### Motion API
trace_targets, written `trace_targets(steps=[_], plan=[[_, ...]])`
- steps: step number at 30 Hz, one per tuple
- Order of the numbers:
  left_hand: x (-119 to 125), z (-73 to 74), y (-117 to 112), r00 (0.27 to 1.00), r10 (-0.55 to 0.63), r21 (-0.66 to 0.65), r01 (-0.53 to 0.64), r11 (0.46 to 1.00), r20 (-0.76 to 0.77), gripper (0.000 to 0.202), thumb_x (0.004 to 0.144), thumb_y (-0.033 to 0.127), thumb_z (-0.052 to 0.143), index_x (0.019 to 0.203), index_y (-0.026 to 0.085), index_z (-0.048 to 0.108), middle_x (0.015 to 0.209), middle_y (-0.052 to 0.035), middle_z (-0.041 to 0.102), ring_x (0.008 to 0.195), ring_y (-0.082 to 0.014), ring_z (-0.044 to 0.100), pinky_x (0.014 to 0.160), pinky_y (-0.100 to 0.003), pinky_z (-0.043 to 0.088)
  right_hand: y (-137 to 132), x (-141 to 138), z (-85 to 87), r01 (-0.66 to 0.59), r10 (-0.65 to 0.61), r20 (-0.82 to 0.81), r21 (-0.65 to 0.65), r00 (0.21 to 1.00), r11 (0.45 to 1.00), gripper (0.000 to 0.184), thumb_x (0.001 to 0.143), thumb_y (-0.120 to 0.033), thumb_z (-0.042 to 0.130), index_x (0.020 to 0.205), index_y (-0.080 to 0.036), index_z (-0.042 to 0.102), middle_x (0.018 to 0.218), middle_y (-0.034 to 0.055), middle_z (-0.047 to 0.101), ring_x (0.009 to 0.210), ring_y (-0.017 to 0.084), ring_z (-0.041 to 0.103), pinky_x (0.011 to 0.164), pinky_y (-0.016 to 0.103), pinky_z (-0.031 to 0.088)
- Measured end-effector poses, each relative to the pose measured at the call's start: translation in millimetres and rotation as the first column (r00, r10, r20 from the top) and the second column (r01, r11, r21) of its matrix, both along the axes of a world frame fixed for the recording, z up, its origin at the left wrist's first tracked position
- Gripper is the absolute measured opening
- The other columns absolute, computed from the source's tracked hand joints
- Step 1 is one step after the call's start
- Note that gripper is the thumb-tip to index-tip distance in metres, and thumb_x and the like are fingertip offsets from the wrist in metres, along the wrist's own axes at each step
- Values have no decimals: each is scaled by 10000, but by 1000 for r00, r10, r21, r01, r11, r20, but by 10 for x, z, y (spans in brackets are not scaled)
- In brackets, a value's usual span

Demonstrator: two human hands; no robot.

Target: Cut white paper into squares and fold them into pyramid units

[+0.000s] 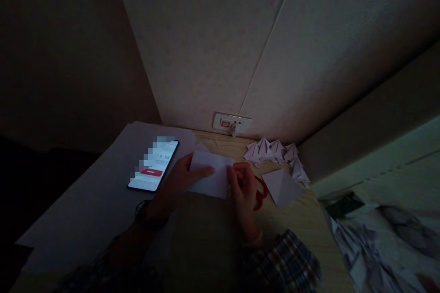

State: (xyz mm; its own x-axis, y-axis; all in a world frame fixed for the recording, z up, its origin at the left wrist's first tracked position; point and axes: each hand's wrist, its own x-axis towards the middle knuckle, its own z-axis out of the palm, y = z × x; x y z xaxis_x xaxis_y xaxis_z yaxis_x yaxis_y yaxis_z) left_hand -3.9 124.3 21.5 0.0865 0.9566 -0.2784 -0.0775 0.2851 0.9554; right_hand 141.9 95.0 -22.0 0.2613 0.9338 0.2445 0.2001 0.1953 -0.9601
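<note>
Between my hands, above the wooden table, is a white sheet of paper [210,183], roughly square. My left hand [182,176] grips its left side, thumb lying across the face and fingers behind. At the right edge, my right hand [243,185] pinches the paper with curled fingers. Just right of that hand, the red handles of a pair of scissors [261,192] show; the rest is hidden behind the hand. Farther right lies a creased white square of paper [282,187]. Several folded paper pieces [271,150] stand in a row along the back right of the table.
A lit phone [153,167] rests on a stack of large white sheets [89,206] at the left. A wall socket [232,123] with a plug is behind the table [302,233]. More folded paper [371,256] lies below the table's right edge. The room is dim.
</note>
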Motion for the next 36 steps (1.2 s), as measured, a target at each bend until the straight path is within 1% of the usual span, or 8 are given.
trace_targets(steps=[3,9,12,19,24,28,31,36], plan=[[-7,-10,2,996,5,-39,-9,999,-84,238,586,279,802,754,148,697,686,-20,738,630,-205,678,564,-274,511,38,96,102,-43,57,226,-67,972,997,238,952,-369,376,826,-223,514,687,-16,588,606,138,569,537,236,430],[-138,-8,69,964,253,66,-248,967,-85,266,596,300,812,789,159,693,710,-1,744,653,-185,686,561,-244,516,121,558,220,-40,154,537,-219,829,975,47,753,-196,567,709,-205,555,722,41,593,704,212,551,655,326,392],[-149,16,70,942,329,76,-325,943,-59,264,600,273,804,809,160,689,712,11,736,649,-175,685,555,-233,516,95,677,146,-14,178,619,-261,765,965,77,682,-160,575,691,-209,517,737,54,558,699,232,528,640,338,365],[-116,91,44,932,361,74,-358,931,-34,277,582,269,807,791,160,661,718,8,736,643,-176,680,519,-219,500,76,701,111,87,256,747,-387,613,918,79,742,-260,558,727,-211,497,794,110,622,734,259,598,639,349,414],[-137,72,53,941,331,85,-326,942,-63,327,585,310,815,831,154,667,734,1,727,662,-181,674,549,-234,514,136,671,248,5,193,510,-362,838,932,232,725,-386,569,835,-183,590,821,112,680,738,253,640,688,378,479],[-145,44,72,941,338,38,-337,941,-31,360,568,324,822,846,163,660,735,5,730,661,-191,677,547,-250,519,118,554,349,-173,210,70,-354,975,919,266,703,-379,639,883,-182,628,814,76,714,757,235,677,695,352,515],[-133,64,72,933,358,44,-356,933,-38,333,582,309,811,844,164,666,732,2,734,662,-191,678,550,-248,522,94,385,342,-274,188,-268,-334,945,902,301,724,-430,692,920,-207,640,772,22,702,660,181,663,592,280,510],[-124,95,57,927,368,48,-365,930,-78,292,599,307,796,820,170,664,732,-4,741,661,-205,692,526,-250,517,88,98,169,-324,163,-484,-271,860,907,340,609,-419,797,820,-208,635,765,-2,643,619,129,574,553,223,469]])
